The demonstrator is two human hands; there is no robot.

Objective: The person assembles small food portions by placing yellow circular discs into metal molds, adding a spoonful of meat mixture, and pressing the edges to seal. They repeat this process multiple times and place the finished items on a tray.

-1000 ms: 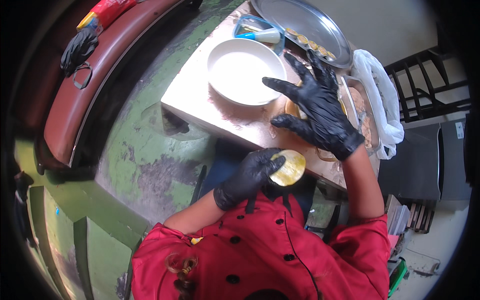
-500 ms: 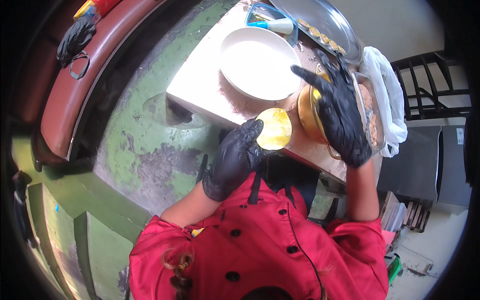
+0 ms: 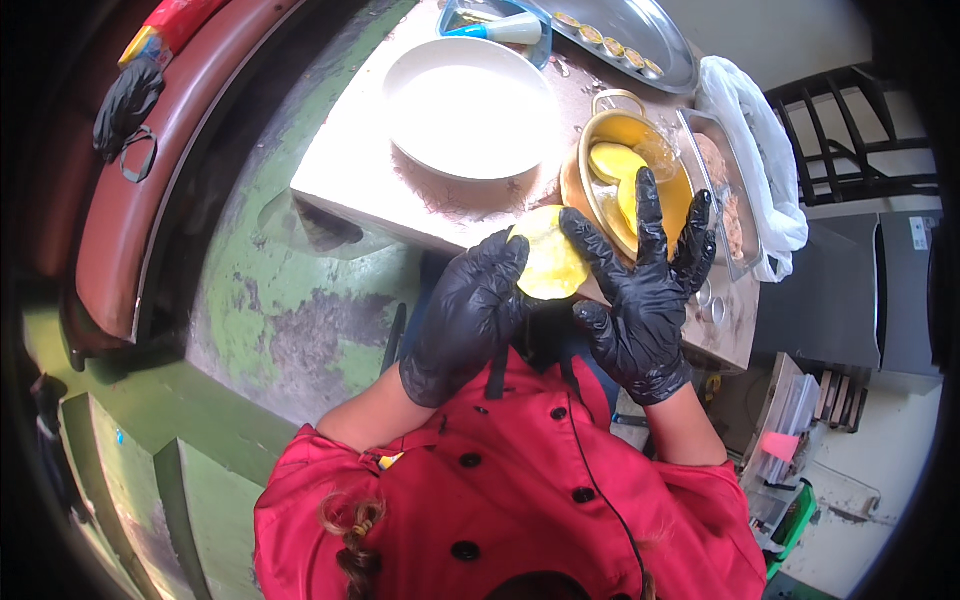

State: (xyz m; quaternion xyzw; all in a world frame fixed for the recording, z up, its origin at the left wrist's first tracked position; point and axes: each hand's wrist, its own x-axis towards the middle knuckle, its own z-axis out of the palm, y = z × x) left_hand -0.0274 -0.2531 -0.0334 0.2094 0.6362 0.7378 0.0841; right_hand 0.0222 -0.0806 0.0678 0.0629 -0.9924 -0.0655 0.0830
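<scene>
A thin, round yellow disc [image 3: 552, 254], perhaps dough, is pinched at its left edge by my black-gloved left hand [image 3: 470, 305]. My right hand [image 3: 640, 310], also black-gloved, is open with its fingers spread. Its index finger reaches the disc's upper right edge, and I cannot tell whether they touch. Just beyond that hand stands a golden pot [image 3: 588, 190] with a loop handle. Inside it lie more smooth yellow pieces [image 3: 617, 162], partly hidden by my fingers, and some clear plastic.
A large white round dish [image 3: 470, 105] sits on the pale table [image 3: 345, 165]. Behind it are a blue container [image 3: 545, 45] with a blue-tipped bottle [image 3: 500, 29] and a silver tray [image 3: 680, 60] bearing several small round items. A metal pan [image 3: 742, 262] of pinkish meat and a white plastic bag [image 3: 765, 165] stand right.
My right hand has come down and left from over the pot to beside the yellow disc, uncovering the pot's contents. My left hand keeps its grip on the disc. The view has shifted slightly.
</scene>
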